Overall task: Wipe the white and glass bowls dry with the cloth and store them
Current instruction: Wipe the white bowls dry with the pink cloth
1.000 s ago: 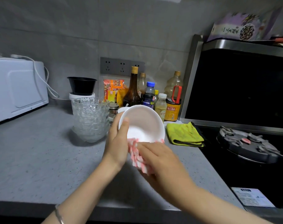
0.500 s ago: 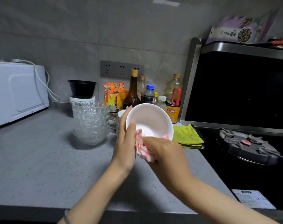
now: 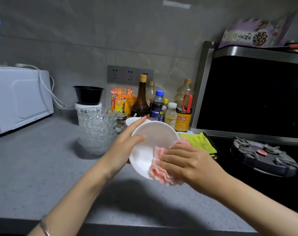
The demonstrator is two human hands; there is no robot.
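While the white bowl is up for wiping: the white bowl (image 3: 155,138) hangs in the air above the bench (image 3: 34,167), touching nothing but the two hands and the cloth.
Left hand: the left hand (image 3: 126,149) grips the bowl's left rim, thumb on the inside and fingers behind. It likely serves as the steady anchor, so the other hand can rub.
Right hand: the right hand (image 3: 184,160) holds the pink-and-white cloth (image 3: 160,172), its fingers pressing it onto the inner wall at the lower right rim. The thumb is hidden, and the loose end bunches below the rim.
Why tipped: the bowl stands on edge, probably so that the inside is in reach and in sight.
Bowl's facing: the mouth looks back toward the person and a little upward. Being round, it has no long axis; its centre line runs roughly from the wall to the wearer.
Glass bowls: the stack of glass bowls (image 3: 98,130) sits upright on the bench, left of the hands and apart from them.
Other white bowl: a second white bowl (image 3: 133,120) shows just behind the left fingertips.
Stage: judged mid-wipe, with storing not yet begun.
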